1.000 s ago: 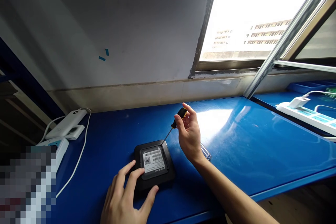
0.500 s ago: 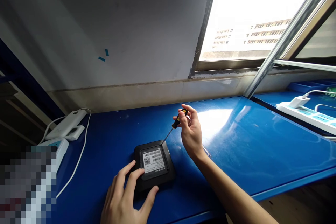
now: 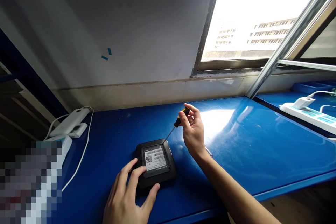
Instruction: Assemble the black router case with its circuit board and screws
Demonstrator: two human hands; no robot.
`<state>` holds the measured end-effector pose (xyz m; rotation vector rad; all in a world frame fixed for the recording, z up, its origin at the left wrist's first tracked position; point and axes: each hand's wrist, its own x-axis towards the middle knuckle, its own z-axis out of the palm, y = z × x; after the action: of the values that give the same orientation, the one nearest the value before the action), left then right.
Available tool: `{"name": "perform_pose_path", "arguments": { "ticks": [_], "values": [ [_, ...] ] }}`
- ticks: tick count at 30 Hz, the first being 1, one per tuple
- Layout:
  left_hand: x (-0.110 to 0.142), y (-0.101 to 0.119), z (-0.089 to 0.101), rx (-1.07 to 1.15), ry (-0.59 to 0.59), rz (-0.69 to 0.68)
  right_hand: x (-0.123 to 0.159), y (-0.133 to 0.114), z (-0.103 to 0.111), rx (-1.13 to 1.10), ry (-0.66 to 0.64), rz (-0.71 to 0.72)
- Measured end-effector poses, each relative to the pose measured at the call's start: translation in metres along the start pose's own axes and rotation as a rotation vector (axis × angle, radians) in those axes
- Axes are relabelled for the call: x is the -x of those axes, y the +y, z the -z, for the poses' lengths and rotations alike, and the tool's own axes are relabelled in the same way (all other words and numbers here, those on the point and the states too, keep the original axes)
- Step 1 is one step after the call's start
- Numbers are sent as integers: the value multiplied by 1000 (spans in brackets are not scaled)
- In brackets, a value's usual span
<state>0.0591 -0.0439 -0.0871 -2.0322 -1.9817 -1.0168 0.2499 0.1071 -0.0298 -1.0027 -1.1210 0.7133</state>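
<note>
Shifting your fingers on the handle is the newest change: your right hand (image 3: 193, 133) now covers most of the yellow that showed on the screwdriver (image 3: 177, 122) half a second ago, and the fingertip that poked out on the far side of the handle is out of sight. The tip, meanwhile, stays at the same far-right corner of the label recess on the black device (image 3: 157, 174), so you seem to be working the handle around without losing your place; whether the tip sits in a screw is too small to tell. Your right grip is closed around the handle, thumb and fingers pinching it, with the shaft slanting down to the device. Your left hand (image 3: 128, 196) is spread wide rather than clasping: one fingertip rests by the corner of the white label (image 3: 156, 159), another reaches the device's left edge, and your thumb lies at the near edge, which probably steadies it. The device lies flat on the blue table (image 3: 252, 150), label up, between your hands. Against the picture from a second ago, your right thumb sits higher on the handle and your wrist hides more of the clear item (image 3: 209, 151) behind it. Everything also sits slightly farther right in view, likely from your head turning, while the device itself appears unmoved.
</note>
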Motion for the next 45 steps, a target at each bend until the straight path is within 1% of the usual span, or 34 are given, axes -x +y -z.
{"name": "perform_pose_path", "arguments": {
  "ticks": [2,4,9,14,17,22,26,29,32,35,36,38,43,45],
  "values": [
    [0,3,-1,10,13,39,0,1,1,39,11,8],
    [1,5,-1,20,22,66,-1,1,2,9,3,-11],
    [1,4,-1,15,9,30,-1,-1,0,-114,-30,-67],
    [2,2,-2,14,-6,27,-2,3,1,-14,11,-7],
    [2,2,-3,-8,-4,43,-2,2,2,-41,9,-8],
    [0,-2,-1,-50,4,-43,-1,-3,1,-145,-18,-65],
    [0,-6,0,-87,-9,-81,-1,-3,-1,-159,6,-82],
    [0,-5,0,-92,-20,-89,0,-5,-1,-120,24,-117],
    [0,1,-1,-75,-15,-36,1,-9,-1,-96,52,-119],
    [0,6,-1,-84,-7,30,0,-14,0,-151,82,-53],
    [0,7,-1,-97,-7,33,0,-15,1,-165,79,-35],
    [-1,5,-1,-132,-14,1,2,-17,0,-165,43,-17],
    [-2,-3,-2,-226,-14,-63,17,-15,-6,-102,-123,10],
    [-2,-3,-2,-236,-17,-73,21,-13,-9,-61,-147,29]
  ]
}}
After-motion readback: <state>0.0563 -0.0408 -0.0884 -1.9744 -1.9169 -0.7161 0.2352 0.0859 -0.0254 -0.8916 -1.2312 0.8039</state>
